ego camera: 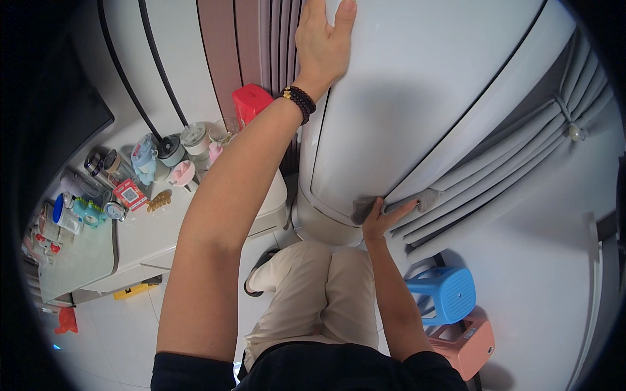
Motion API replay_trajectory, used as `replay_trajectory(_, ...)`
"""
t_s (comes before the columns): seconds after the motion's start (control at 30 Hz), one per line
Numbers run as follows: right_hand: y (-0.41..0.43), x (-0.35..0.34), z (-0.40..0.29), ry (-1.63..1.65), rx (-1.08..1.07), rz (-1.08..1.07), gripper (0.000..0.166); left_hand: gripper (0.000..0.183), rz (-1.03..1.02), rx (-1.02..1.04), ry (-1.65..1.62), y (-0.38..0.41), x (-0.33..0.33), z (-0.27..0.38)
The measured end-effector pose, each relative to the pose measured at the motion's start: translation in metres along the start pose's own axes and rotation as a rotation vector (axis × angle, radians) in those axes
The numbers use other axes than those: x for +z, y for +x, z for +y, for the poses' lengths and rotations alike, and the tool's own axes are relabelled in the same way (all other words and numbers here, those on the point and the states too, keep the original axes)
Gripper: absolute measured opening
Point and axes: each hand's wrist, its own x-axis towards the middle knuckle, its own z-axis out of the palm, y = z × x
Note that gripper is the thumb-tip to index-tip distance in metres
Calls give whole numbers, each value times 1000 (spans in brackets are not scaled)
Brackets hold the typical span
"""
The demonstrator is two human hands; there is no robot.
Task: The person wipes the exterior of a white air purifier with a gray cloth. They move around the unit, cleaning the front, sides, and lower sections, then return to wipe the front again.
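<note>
A tall, white, rounded cabinet (pixel 406 117), apparently a floor-standing air conditioner, stands directly before me. High on its left edge rests my left hand (pixel 325 46), thumb spread from the fingers; the fingertips are partly cut off by the picture's top. A dark beaded bracelet (pixel 301 104) circles that wrist. Low on the cabinet's front, by a dark vertical seam, my right hand (pixel 380 222) presses a grey cloth (pixel 364 209) against the surface. The cloth shows on both sides of the fingers.
On the left, a white cabinet top (pixel 156 234) carries several cups and bottles, a red box (pixel 252 102) and a hair claw (pixel 159 200). Tied grey curtains (pixel 489 181) hang at right. Below them stand a blue plastic stool (pixel 452 295) and a pink stool (pixel 469 344).
</note>
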Motion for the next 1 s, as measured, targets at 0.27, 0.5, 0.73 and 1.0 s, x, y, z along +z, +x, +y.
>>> replay_trajectory(0.27,-5,3,4,6,25,0,86,72,-19,-3,-16,1,0,-1)
replay_trajectory(0.5,-10,6,5,11,42,-5,87,71,-12,-28,18,4,0,-7)
replay_trajectory(0.73,-12,10,6,-3,54,-22,87,70,-8,5,-24,8,0,-10)
replay_trajectory(1.0,8,-5,-12,58,15,-41,83,67,14,22,-33,7,1,-8)
